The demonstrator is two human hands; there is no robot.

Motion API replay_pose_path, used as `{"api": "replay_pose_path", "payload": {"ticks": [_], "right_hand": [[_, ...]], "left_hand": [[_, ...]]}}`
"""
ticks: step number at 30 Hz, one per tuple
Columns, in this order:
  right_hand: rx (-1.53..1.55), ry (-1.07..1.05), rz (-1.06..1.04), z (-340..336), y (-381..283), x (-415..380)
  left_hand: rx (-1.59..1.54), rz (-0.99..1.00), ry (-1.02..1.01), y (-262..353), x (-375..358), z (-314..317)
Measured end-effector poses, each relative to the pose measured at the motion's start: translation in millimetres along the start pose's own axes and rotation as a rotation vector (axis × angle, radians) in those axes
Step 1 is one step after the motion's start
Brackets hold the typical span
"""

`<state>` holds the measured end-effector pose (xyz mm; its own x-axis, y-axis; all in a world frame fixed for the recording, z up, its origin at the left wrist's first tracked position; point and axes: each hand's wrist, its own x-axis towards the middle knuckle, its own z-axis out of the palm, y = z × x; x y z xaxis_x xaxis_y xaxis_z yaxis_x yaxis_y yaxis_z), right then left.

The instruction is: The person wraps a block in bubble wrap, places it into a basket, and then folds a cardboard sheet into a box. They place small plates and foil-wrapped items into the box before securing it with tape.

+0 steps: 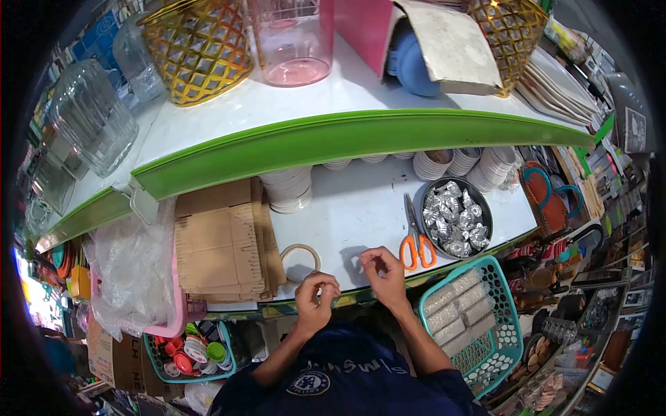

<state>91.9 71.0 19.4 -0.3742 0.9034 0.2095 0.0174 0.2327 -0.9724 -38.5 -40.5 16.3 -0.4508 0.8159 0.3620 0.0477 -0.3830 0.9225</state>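
Observation:
My left hand (316, 299) hovers at the front edge of the white shelf, its fingers curled in and thumb against them. To its right, my right hand (383, 274) is pinched closed over the shelf surface. Whatever lies between the fingers of either hand, if anything, is too small to make out. A roll of tape (300, 262) lies flat just beyond my left hand. Closest to my right hand are scissors (416, 243) with orange handles, blades pointing away. Beside them a dark round bowl (424, 223) holds many small silver foil-like pieces (456, 218).
Stacked cardboard pieces (220, 243) and a pink basket (182, 305) with clear plastic (132, 263) are at left. A teal basket (510, 312) of packets stands front right. White cup stacks (288, 187) line the back, under an upper shelf with a green edge (361, 142).

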Motion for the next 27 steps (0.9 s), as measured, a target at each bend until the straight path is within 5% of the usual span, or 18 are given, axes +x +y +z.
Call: {"api": "replay_pose_path", "payload": {"ticks": [3, 5, 17, 27], "right_hand": [[0.025, -0.118, -0.015, 24, -21, 12], [-0.033, -0.254, -0.147, 42, -46, 22], [-0.217, -0.619, -0.112, 118, -93, 65], [-0.049, -0.590, -0.019, 125, -79, 69]], "left_hand": [[-0.014, 0.158, 0.059, 7, -4, -6], [-0.416, 0.148, 0.193, 18, -9, -5], [-0.192, 0.213, 0.327, 35, -14, -29], [-0.018, 0.248, 0.261, 32, -17, -33]]}}
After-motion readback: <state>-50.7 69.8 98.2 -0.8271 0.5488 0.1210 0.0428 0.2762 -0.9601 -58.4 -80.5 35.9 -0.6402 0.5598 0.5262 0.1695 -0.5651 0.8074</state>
